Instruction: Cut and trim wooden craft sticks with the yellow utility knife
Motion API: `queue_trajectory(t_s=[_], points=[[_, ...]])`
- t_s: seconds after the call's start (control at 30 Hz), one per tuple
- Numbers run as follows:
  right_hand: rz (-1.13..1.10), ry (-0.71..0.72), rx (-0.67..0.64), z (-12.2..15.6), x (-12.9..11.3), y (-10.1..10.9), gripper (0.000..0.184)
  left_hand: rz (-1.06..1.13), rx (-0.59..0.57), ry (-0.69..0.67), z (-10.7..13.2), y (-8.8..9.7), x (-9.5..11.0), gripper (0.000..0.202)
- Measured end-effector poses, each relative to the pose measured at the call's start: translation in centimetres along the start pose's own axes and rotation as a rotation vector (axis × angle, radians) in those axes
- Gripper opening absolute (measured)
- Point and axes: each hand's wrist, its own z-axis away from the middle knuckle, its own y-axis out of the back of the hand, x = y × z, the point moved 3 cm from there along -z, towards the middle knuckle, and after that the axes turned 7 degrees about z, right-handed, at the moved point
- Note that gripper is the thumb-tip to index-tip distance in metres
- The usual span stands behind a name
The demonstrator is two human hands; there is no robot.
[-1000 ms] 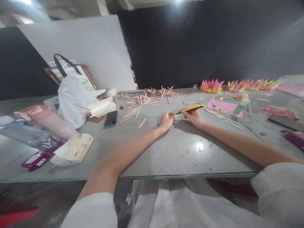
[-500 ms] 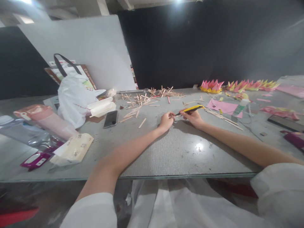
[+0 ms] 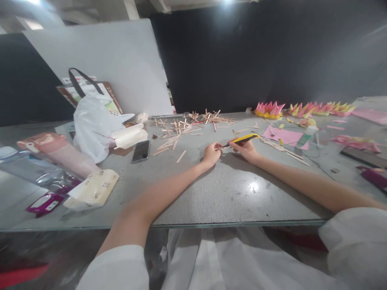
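The work with the yellow-and-black utility knife looks to be under way, since its dark front end sits right at the fingers of the left hand. A tangled heap of thin, pale wooden sticks lies loose beyond the knife and to its left; a spread row of flat, pale wooden sticks lies near it on the right. How many of these are already worked, and how many are left, cannot be told. A pink-and-yellow pointed paper flower stands beyond the knife, to the right, and looks complete.

The right hand holds the knife pen-fashion, with the handle slanting up and away to the right. The left hand is narrow, thumb and fingers drawn together at the knife's front end; whether they pinch a stick is too small to tell. Both forearms slope in toward the knife from either side, low over the grey bench.
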Motion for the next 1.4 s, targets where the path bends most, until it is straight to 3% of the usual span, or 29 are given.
queue_trajectory(t_s=[0.43,0.63,1.03,1.4], points=[[0.055,-0.078,-0.059,0.2,0.3,-0.2,0.046,-0.015,-0.024,0.030,0.1,-0.1,-0.2,0.021],[0.066,-0.110,-0.073,0.3,0.5,-0.2,0.046,-0.022,-0.010,0.023,0.2,0.1,-0.4,0.039],[0.079,-0.094,-0.112,-0.1,1.2,-0.5,0.046,-0.010,-0.012,0.038,0.1,0.0,-0.7,0.038],[0.055,-0.035,-0.026,0.1,0.3,-0.1,0.052,0.107,0.020,0.036,0.0,-0.1,-0.3,0.028]])
